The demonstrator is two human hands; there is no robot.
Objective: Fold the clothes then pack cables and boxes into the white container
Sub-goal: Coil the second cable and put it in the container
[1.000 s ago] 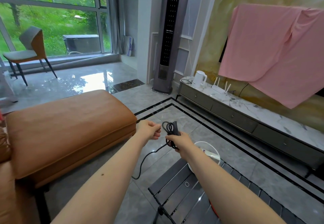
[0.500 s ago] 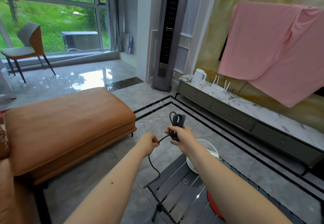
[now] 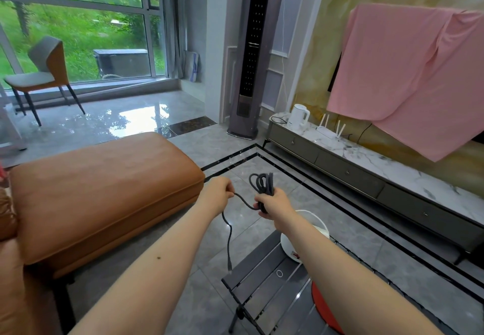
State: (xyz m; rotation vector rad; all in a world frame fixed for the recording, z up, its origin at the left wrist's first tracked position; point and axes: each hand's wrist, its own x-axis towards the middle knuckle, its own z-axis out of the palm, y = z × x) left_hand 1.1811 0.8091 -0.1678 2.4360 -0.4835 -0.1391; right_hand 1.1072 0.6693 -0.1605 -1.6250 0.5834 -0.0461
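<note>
A dark grey cable (image 3: 264, 183) is partly wound into loops that stick up above my right hand (image 3: 273, 203), which grips the bundle. My left hand (image 3: 218, 193) pinches the loose strand a little to the left. From there the free tail hangs down to its plug (image 3: 230, 266) above the floor. The white container (image 3: 316, 223) stands on the dark slatted table (image 3: 264, 277) just beyond my right forearm, which hides much of it. A pink garment (image 3: 408, 72) hangs on the right wall.
An orange leather ottoman (image 3: 99, 188) fills the left. A red round object (image 3: 324, 308) lies on the table near my right arm. A long TV cabinet (image 3: 366, 167) with a kettle and router runs along the right wall. A tall air conditioner (image 3: 251, 54) stands behind.
My hands have drawn apart slightly, with a short strand between them. The hanging tail is shorter, its plug lifted off the floor. The coil above my right hand has grown.
</note>
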